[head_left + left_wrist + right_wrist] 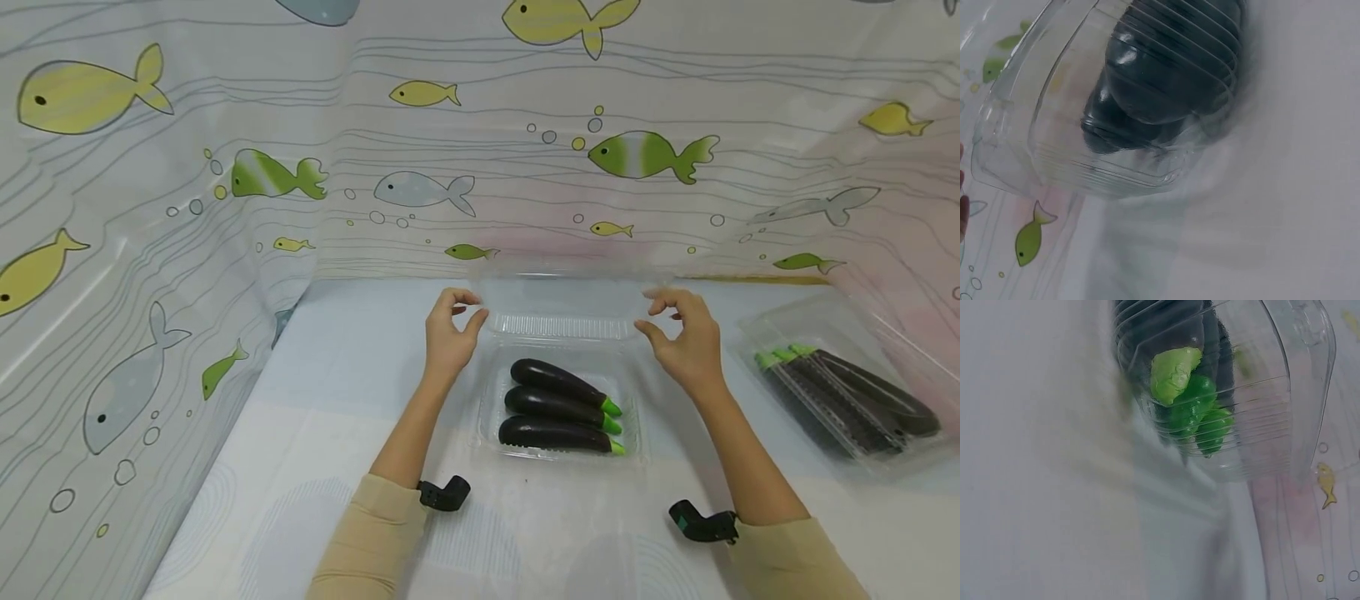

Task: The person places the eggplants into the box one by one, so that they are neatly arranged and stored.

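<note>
A clear plastic clamshell container [486,392] lies on the table with its hinged lid [555,304] raised at the back. Three dark eggplants [558,410] with bright green stem ends sit side by side in the base, stems to the right. My left hand [452,337] pinches the lid's left edge between thumb and fingers. At the opposite edge, my right hand [686,337] does likewise. Through the clear wall, the left wrist view shows the rounded eggplant [1172,62] ends; the right wrist view shows the green stems [1191,400]. Hardly any fingers show in the wrist views.
A second clear container [757,325], holding more eggplants [862,400] with green stems, stands at the right of the table. A fish-patterned curtain [420,142] hangs behind and on the left. Each wrist carries a small black camera [446,493].
</note>
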Motion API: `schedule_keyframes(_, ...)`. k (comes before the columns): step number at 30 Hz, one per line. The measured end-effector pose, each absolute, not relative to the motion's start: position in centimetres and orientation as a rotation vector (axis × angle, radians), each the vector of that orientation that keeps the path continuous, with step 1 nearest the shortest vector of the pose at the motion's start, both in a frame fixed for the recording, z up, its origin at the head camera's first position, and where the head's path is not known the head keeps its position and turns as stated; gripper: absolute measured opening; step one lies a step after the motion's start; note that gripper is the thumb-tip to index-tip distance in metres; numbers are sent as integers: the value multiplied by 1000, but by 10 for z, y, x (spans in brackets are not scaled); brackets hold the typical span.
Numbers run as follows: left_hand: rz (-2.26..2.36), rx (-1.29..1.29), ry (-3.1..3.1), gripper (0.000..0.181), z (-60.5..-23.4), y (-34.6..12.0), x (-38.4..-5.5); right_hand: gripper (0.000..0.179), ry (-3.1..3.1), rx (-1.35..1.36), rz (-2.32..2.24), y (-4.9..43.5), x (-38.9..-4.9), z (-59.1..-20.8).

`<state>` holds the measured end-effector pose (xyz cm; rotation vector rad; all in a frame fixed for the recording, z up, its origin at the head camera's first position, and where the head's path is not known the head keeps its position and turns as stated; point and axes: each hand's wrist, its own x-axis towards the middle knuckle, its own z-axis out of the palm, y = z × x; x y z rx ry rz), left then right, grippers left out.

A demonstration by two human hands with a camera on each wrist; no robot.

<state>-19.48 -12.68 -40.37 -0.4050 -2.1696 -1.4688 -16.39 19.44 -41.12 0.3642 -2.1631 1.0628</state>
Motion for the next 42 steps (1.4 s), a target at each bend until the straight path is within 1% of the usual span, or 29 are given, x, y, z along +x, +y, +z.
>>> schedule_keyframes(5,-1493,-392,-2149,17,-405,-126,-194,38,-2170,334,1062,195,-162,-410)
schedule_keyframes(11,-1504,-402,-2136,16,-406,-126,-194,52,-2125,303,1063,194,-156,-399)
schedule_keyframes(15,-1478,-385,-2159,18,-407,-126,-195,54,-2074,316,1080,190,-153,-391)
schedule_keyframes(19,-1471,-379,-2165,18,-408,-127,-194,50,-2043,335,1098,186,-150,-383)
schedule_keyframes(25,-1472,-386,-2171,20,-408,-128,-193,36,-2001,343,1120,185,-149,-378)
schedule_keyframes(29,-1468,-415,-2177,23,-405,-130,-191,31,-1988,350,1107,184,-147,-378)
schedule_keyframes(37,-1493,-453,-2165,28,-392,-136,-183,30,-2007,357,1088,184,-142,-377)
schedule_keyframes(42,-1508,-500,-2145,28,-361,-133,-158,33,-1998,383,1080,184,-139,-378)
